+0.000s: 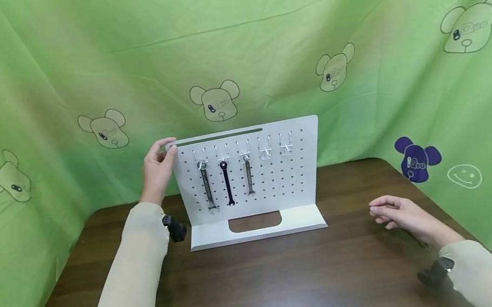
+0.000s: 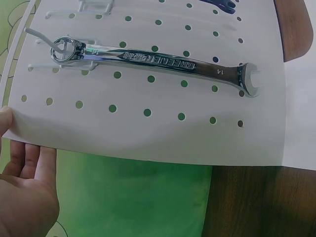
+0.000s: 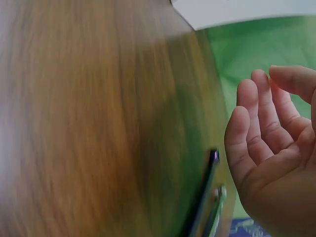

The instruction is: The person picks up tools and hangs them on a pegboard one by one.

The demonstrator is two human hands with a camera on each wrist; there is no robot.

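My left hand (image 1: 157,172) pinches the upper left corner of a white pegboard stand (image 1: 284,202), thumb in front and fingers behind. Three wrenches hang from its hooks: a chrome one (image 1: 206,185) at the left, a black one (image 1: 227,184) beside it and a shorter silver one (image 1: 249,176). In the left wrist view the chrome wrench (image 2: 148,60) shows the number 14. Over the table's right side, my right hand (image 1: 408,218) has loosely bent fingers and holds nothing. Below it, blurred, lie a dark slim tool (image 3: 201,195) and a silver one (image 3: 215,212).
Two hooks (image 1: 265,149) at the board's right carry nothing. The board's base (image 1: 211,235), with an oblong cutout, stands on the brown wooden table (image 1: 268,281). A green printed curtain (image 1: 255,36) hangs close behind and along both sides.
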